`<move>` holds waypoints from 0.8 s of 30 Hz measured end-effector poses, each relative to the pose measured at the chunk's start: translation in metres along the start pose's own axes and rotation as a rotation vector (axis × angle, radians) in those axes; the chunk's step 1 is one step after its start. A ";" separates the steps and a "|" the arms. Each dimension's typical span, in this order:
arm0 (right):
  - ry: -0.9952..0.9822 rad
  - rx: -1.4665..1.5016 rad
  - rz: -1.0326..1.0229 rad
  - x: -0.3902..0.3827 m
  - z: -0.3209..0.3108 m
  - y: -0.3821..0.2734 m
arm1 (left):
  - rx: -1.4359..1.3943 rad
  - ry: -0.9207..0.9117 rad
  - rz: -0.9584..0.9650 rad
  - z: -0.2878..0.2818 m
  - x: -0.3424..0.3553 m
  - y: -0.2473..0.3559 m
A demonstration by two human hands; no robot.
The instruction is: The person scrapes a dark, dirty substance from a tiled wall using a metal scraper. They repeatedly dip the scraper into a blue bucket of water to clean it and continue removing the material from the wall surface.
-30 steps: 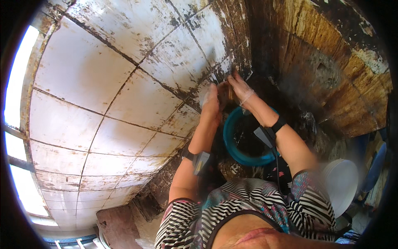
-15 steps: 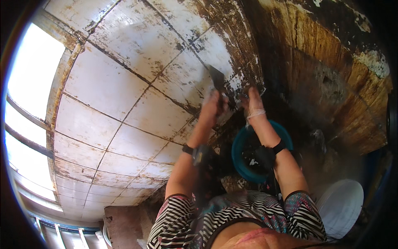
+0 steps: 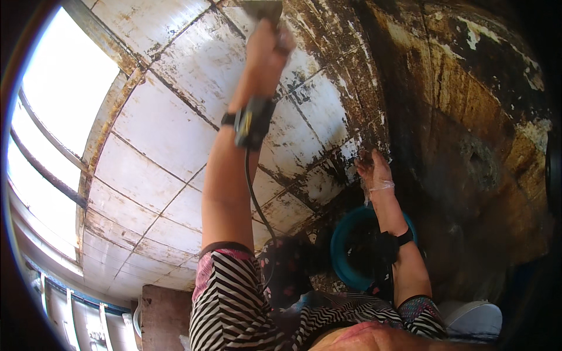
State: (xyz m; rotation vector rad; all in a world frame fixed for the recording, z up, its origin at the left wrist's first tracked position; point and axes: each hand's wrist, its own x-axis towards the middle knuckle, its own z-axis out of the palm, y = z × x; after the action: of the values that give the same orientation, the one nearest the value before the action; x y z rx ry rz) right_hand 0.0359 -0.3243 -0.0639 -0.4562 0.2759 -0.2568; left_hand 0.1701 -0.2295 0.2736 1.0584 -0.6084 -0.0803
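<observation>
My left hand (image 3: 264, 50) is stretched far up, closed around a scraper (image 3: 262, 8) with a flat, wide blade; the picture's top edge cuts the blade off. It lies over the white tiled wall (image 3: 153, 114), streaked with brown-black grime. A box-like device (image 3: 253, 123) with a cable is strapped to my left wrist. Lower right, my right hand (image 3: 376, 171) is by the dirty corner edge, fingers loosely curled and apart, dark smears on them and no tool visible. Thin clear plastic (image 3: 381, 185) rings its wrist.
Under my right forearm stands a teal basin (image 3: 341, 257) with dark contents. A white bucket (image 3: 477, 319) is at the lower right. A brown-stained surface (image 3: 468, 88) rises on the right. At the left is a bright barred window (image 3: 64, 105), with a brown board (image 3: 164, 319) below.
My left hand has swung up and left with the scraper, from near the corner to the upper tiles. My right hand sits a little lower and to the right in view. The view has shifted slightly.
</observation>
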 end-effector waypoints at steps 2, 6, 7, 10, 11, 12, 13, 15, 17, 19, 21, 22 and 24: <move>0.004 0.023 -0.004 0.001 0.001 -0.002 | -0.052 0.044 0.013 0.016 0.000 -0.003; -0.002 0.011 -0.026 0.000 0.005 -0.005 | -0.003 0.126 0.002 0.012 -0.044 -0.020; -0.020 0.032 0.005 -0.001 0.006 -0.006 | 0.053 0.240 -0.092 0.010 -0.051 -0.019; -0.055 0.034 0.043 -0.004 0.009 -0.007 | 0.026 0.206 -0.024 0.015 -0.034 -0.002; -0.062 0.042 0.063 -0.004 0.009 -0.008 | -0.022 0.190 0.020 0.022 -0.015 0.009; -0.056 0.043 0.067 -0.006 0.010 -0.007 | 0.007 0.098 0.077 0.029 0.000 0.015; -0.012 0.026 0.080 -0.007 0.011 -0.009 | 0.035 0.020 0.159 0.032 0.008 0.016; -0.069 0.068 0.068 -0.011 0.014 -0.011 | -0.076 0.188 0.100 0.033 0.009 0.010; -0.078 0.068 0.055 -0.015 0.016 -0.013 | -0.122 0.122 0.101 0.025 -0.008 -0.004; -0.032 0.013 0.039 -0.018 0.019 -0.015 | -0.142 0.305 -0.072 0.021 -0.024 -0.015; -0.059 0.067 0.033 -0.020 0.021 -0.016 | -0.144 0.180 0.016 0.024 -0.021 -0.011; -0.048 0.071 0.044 -0.021 0.022 -0.016 | -0.161 0.144 0.079 0.029 -0.012 -0.003; -0.017 0.038 0.049 -0.022 0.022 -0.015 | -0.036 0.053 0.164 0.043 0.013 0.013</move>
State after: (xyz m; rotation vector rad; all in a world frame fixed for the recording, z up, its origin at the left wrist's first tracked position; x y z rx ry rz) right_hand 0.0200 -0.3221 -0.0334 -0.4131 0.2651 -0.2099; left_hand 0.1568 -0.2615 0.3048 0.9691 -0.6418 0.0792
